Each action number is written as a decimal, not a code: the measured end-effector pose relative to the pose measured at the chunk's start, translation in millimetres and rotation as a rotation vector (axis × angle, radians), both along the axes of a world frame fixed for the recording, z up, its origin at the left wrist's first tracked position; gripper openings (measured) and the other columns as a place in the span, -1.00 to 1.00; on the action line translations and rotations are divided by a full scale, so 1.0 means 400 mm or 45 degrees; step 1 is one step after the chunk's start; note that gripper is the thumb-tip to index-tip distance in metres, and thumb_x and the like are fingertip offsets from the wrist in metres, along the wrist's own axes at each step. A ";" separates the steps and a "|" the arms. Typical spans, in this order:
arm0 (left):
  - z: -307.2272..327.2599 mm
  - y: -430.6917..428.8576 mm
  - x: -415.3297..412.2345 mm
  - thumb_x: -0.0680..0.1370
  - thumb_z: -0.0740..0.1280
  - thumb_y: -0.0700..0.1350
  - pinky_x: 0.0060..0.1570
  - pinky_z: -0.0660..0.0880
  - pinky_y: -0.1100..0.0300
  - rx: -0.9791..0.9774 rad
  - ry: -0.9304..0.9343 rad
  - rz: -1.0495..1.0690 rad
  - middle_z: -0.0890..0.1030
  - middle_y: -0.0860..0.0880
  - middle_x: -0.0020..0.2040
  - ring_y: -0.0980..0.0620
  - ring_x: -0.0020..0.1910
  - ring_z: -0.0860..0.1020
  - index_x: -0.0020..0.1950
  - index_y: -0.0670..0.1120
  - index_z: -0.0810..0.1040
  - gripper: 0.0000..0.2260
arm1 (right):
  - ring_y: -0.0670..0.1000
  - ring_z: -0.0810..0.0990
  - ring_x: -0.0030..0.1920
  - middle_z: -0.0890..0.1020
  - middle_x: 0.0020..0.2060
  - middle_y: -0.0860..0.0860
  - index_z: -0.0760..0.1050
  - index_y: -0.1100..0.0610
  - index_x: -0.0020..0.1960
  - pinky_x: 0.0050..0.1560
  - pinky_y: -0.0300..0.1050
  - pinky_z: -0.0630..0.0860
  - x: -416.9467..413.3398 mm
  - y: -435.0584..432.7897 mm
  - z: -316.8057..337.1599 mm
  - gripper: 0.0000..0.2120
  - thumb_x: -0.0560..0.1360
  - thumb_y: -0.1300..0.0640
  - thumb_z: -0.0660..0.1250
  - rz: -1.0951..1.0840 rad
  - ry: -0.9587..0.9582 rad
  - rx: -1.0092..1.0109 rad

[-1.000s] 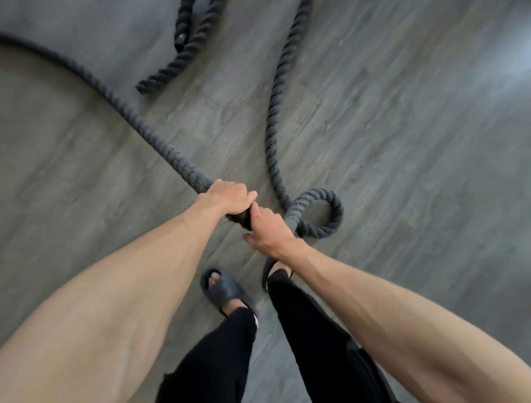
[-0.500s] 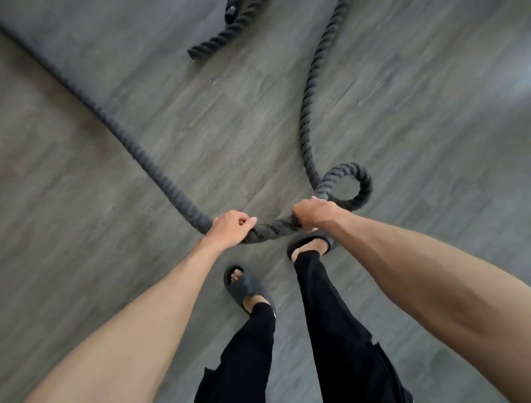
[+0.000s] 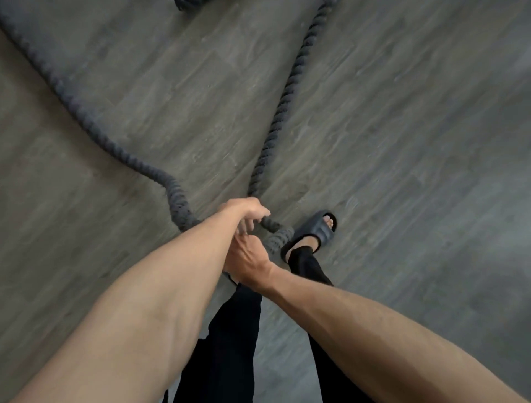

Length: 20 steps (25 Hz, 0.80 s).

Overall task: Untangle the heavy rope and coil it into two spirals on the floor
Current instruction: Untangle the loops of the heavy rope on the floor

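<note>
A thick dark grey twisted rope [image 3: 290,95] lies on the wooden floor in two long runs. One run comes from the upper left [image 3: 94,126], the other from the top right. Both meet in a small tight bend [image 3: 275,233] in front of my feet. My left hand [image 3: 247,211] is closed on the rope where the runs meet. My right hand [image 3: 247,259] sits just under it, closed on the same bend; its fingers are partly hidden by my left forearm.
The grey wood-plank floor [image 3: 402,143] spreads on all sides. My right foot in a dark slide sandal [image 3: 313,233] stands right beside the rope bend. Black trouser legs [image 3: 227,339] fill the bottom middle. Another rope end [image 3: 186,3] shows at the top edge.
My hands, apart half a second ago, have come together on the rope. The small loop at the right has closed into a tight bend. My right foot has stepped forward to the right.
</note>
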<state>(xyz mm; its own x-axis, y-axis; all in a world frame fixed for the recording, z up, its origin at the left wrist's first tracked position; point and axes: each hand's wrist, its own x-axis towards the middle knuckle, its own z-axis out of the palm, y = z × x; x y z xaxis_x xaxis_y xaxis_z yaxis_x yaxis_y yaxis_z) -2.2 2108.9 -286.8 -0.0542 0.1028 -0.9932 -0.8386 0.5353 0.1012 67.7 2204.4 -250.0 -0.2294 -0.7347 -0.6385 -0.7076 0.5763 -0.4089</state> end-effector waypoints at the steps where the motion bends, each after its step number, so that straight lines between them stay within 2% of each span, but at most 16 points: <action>1: -0.010 0.028 0.016 0.65 0.14 0.14 0.01 0.52 0.05 0.012 -0.073 -0.074 0.64 -0.16 0.19 -0.17 0.19 0.58 0.23 -0.18 0.57 -0.56 | 0.33 0.46 0.35 0.34 0.45 0.35 0.18 0.30 0.56 0.22 0.19 0.46 0.001 0.009 0.003 -0.40 0.63 0.04 0.25 0.029 -0.015 -0.028; 2: -0.020 0.049 0.040 0.67 0.14 0.12 0.05 0.49 0.06 -0.023 -0.099 -0.129 0.60 -0.16 0.24 -0.17 0.26 0.54 0.25 -0.23 0.57 -0.54 | 0.33 0.36 0.44 0.26 0.50 0.35 0.12 0.30 0.59 0.33 0.24 0.39 0.002 0.023 0.002 -0.39 0.65 0.07 0.21 0.070 -0.037 -0.033; 3: -0.026 0.055 0.065 0.68 0.13 0.10 0.17 0.46 0.06 -0.047 -0.139 -0.153 0.56 -0.16 0.30 -0.16 0.31 0.51 0.28 -0.27 0.54 -0.53 | 0.33 0.32 0.47 0.25 0.51 0.35 0.09 0.32 0.59 0.36 0.26 0.37 0.006 0.041 0.000 -0.41 0.66 0.12 0.17 0.113 -0.056 -0.028; 4: -0.027 0.047 0.085 0.68 0.10 0.11 0.28 0.40 0.07 -0.019 -0.223 -0.161 0.52 -0.15 0.34 -0.14 0.33 0.49 0.32 -0.27 0.52 -0.51 | 0.33 0.37 0.44 0.31 0.47 0.35 0.12 0.33 0.58 0.32 0.24 0.42 0.009 0.060 -0.002 -0.46 0.67 0.16 0.15 0.147 -0.075 -0.026; 5: -0.019 0.034 0.100 0.68 0.06 0.15 0.30 0.38 0.07 0.038 -0.321 -0.165 0.51 -0.16 0.35 -0.13 0.27 0.51 0.36 -0.24 0.50 -0.48 | 0.30 0.46 0.37 0.39 0.41 0.33 0.18 0.33 0.55 0.24 0.20 0.50 0.008 0.086 -0.004 -0.50 0.66 0.18 0.15 0.167 -0.097 -0.030; 7: -0.003 0.010 0.124 0.65 0.07 0.24 0.20 0.43 0.05 0.044 -0.332 -0.274 0.58 -0.15 0.27 -0.10 0.09 0.56 0.35 -0.19 0.52 -0.43 | 0.24 0.60 0.20 0.53 0.27 0.25 0.37 0.28 0.41 0.09 0.12 0.58 -0.020 0.136 -0.017 -0.63 0.64 0.18 0.17 0.119 -0.108 -0.023; 8: 0.001 0.002 0.128 0.61 0.11 0.30 0.23 0.45 0.04 0.038 -0.307 -0.425 0.58 -0.13 0.29 -0.10 0.12 0.58 0.36 -0.15 0.51 -0.40 | 0.22 0.62 0.16 0.57 0.20 0.21 0.44 0.26 0.32 0.06 0.09 0.57 -0.044 0.157 -0.030 -0.69 0.63 0.17 0.17 0.016 -0.095 0.021; 10: 0.023 0.007 0.142 0.52 0.22 0.38 0.33 0.41 -0.01 0.051 -0.283 -0.633 0.47 -0.08 0.43 -0.10 0.33 0.50 0.45 -0.07 0.42 -0.32 | 0.25 0.61 0.21 0.60 0.19 0.22 0.49 0.27 0.25 0.13 0.09 0.54 -0.108 0.189 -0.075 -0.68 0.65 0.09 0.14 -0.405 -0.095 0.271; 11: 0.025 0.015 0.151 0.49 0.29 0.36 0.37 0.38 -0.01 0.097 -0.246 -0.635 0.41 -0.04 0.47 -0.10 0.39 0.43 0.48 -0.05 0.38 -0.30 | 0.28 0.57 0.27 0.58 0.25 0.26 0.46 0.31 0.30 0.21 0.10 0.51 -0.139 0.201 -0.103 -0.59 0.67 0.02 0.12 -0.710 -0.154 0.453; 13: 0.026 0.011 0.163 0.47 0.39 0.28 0.37 0.34 -0.01 0.208 -0.101 -0.439 0.36 0.01 0.47 -0.08 0.40 0.38 0.47 0.00 0.39 -0.35 | 0.32 0.50 0.36 0.50 0.36 0.29 0.36 0.37 0.43 0.33 0.18 0.48 -0.179 0.207 -0.148 -0.39 0.66 -0.15 0.15 -1.336 -0.450 0.747; 15: 0.022 -0.006 0.192 0.46 0.45 0.22 0.27 0.37 0.05 0.296 0.030 -0.185 0.42 0.00 0.39 -0.03 0.28 0.42 0.37 0.04 0.41 -0.44 | 0.34 0.52 0.32 0.48 0.38 0.25 0.31 0.32 0.47 0.25 0.31 0.53 -0.201 0.199 -0.179 -0.36 0.62 -0.14 0.28 -1.924 -0.771 0.687; 16: 0.018 -0.006 0.217 0.45 0.46 0.21 0.21 0.36 0.09 0.316 0.090 -0.104 0.45 0.02 0.32 -0.01 0.23 0.43 0.34 0.05 0.41 -0.46 | 0.33 0.55 0.30 0.49 0.37 0.24 0.30 0.31 0.46 0.22 0.32 0.54 -0.208 0.191 -0.194 -0.38 0.60 -0.07 0.35 -2.174 -0.827 0.577; 17: 0.009 0.004 0.245 0.45 0.46 0.21 0.17 0.34 0.11 0.304 0.149 -0.036 0.45 0.04 0.25 0.00 0.20 0.42 0.33 0.06 0.40 -0.46 | 0.32 0.55 0.29 0.48 0.38 0.26 0.26 0.32 0.47 0.25 0.30 0.53 -0.217 0.183 -0.210 -0.38 0.57 0.02 0.40 -2.302 -0.788 0.469; 18: -0.003 0.025 0.271 0.45 0.47 0.20 0.16 0.32 0.12 0.257 0.208 0.028 0.45 0.04 0.22 0.02 0.20 0.42 0.34 0.06 0.40 -0.46 | 0.31 0.56 0.29 0.49 0.37 0.31 0.22 0.33 0.47 0.29 0.27 0.51 -0.227 0.174 -0.220 -0.37 0.56 0.09 0.40 -2.304 -0.698 0.374; 20: -0.027 0.086 0.299 0.49 0.46 0.12 0.26 0.35 0.10 0.110 0.338 0.212 0.48 -0.04 0.26 -0.01 0.25 0.43 0.38 0.03 0.39 -0.48 | 0.29 0.56 0.27 0.52 0.30 0.36 0.15 0.26 0.47 0.34 0.17 0.46 -0.257 0.142 -0.216 -0.41 0.56 0.15 0.33 -2.034 -0.467 0.145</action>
